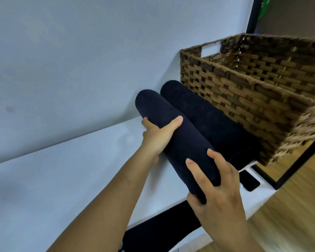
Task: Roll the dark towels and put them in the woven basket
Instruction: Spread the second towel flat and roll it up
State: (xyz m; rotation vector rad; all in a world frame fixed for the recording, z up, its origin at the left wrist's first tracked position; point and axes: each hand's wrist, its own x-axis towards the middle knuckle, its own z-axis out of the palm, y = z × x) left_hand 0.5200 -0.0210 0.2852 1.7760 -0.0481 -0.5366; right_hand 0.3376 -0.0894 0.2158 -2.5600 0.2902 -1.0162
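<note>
Left hand [158,137] grips the far end of a rolled dark towel [180,135], and right hand [220,193] grips the near end, over the white table [62,179]. A second rolled towel [207,117] lies between it and the woven basket [244,99].

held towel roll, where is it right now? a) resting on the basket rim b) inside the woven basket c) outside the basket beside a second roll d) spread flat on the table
C: the left hand and right hand grip the held towel roll outside the woven basket, with the second roll lying between it and the basket wall.
</note>
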